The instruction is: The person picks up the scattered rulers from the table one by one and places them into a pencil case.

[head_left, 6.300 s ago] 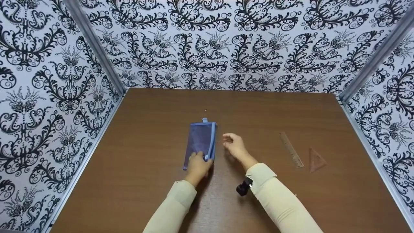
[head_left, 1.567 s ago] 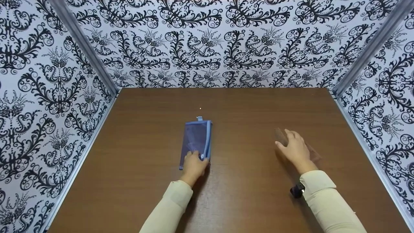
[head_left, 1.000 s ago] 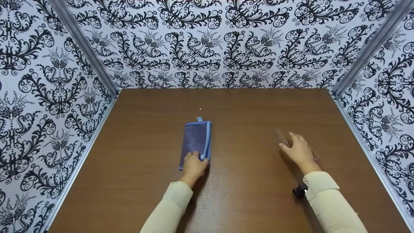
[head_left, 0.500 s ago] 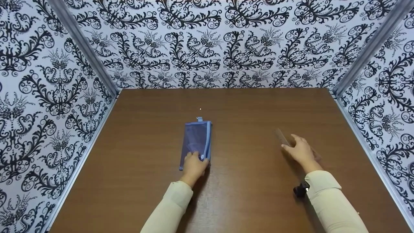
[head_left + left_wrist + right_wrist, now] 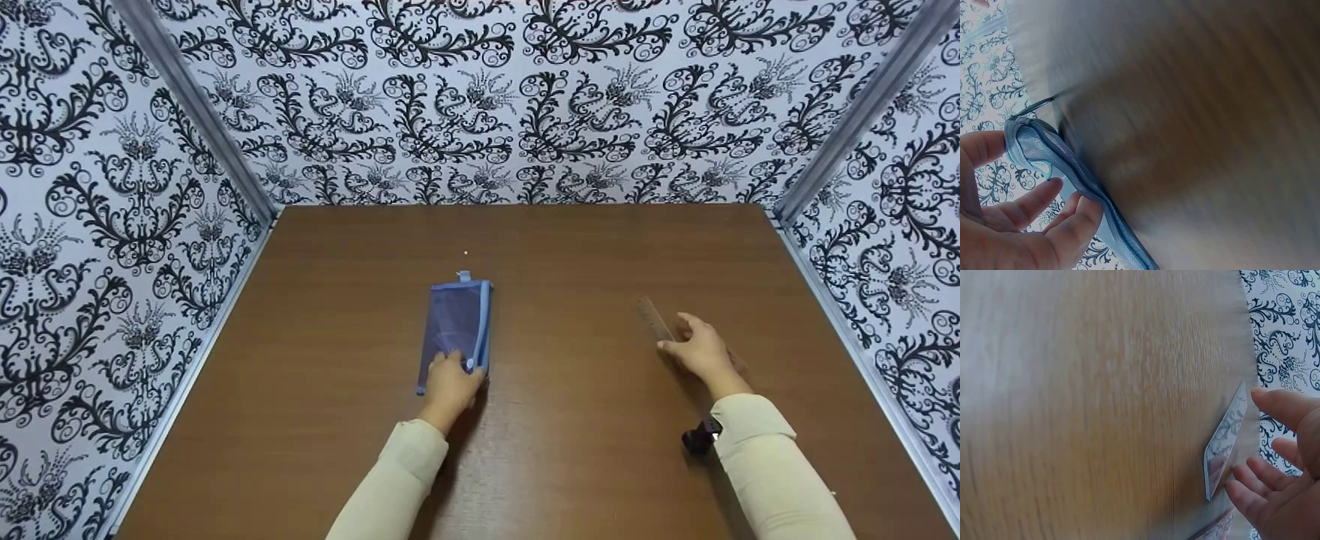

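Left hand gripping near end of blue pouch, pouch on table left of centre; right hand over ruler, fingers parted and loosely bent, contact unclear, triangle just beside, mostly hidden; patterned wall behind.

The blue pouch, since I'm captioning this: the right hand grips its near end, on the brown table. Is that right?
Wrong hand: the head view shows the left hand gripping the near end of the blue pouch, on the brown table.
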Tool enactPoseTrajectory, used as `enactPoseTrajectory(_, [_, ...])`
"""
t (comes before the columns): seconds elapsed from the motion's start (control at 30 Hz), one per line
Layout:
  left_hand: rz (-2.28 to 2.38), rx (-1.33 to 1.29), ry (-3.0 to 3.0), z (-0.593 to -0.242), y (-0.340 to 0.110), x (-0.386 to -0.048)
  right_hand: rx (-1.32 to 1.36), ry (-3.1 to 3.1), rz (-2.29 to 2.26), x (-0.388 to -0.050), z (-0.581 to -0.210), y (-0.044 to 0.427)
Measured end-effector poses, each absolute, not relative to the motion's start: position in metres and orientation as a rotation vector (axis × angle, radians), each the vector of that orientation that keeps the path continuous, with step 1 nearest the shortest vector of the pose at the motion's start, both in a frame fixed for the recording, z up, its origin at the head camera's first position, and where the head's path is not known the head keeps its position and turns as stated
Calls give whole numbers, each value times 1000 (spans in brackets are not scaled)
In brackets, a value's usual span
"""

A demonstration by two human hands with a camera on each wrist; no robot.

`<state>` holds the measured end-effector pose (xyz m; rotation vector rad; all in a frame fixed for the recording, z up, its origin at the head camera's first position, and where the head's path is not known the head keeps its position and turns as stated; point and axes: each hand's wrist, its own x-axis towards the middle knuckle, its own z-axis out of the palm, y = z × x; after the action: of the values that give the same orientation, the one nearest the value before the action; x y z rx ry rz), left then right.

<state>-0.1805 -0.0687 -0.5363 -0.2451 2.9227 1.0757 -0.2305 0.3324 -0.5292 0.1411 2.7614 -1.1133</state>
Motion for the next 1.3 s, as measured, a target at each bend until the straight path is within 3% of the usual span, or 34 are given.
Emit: enactPoseTrajectory(1.3, [1019, -249, 2958, -538, -68, -182, 242, 2694, -1271, -229, -542, 334])
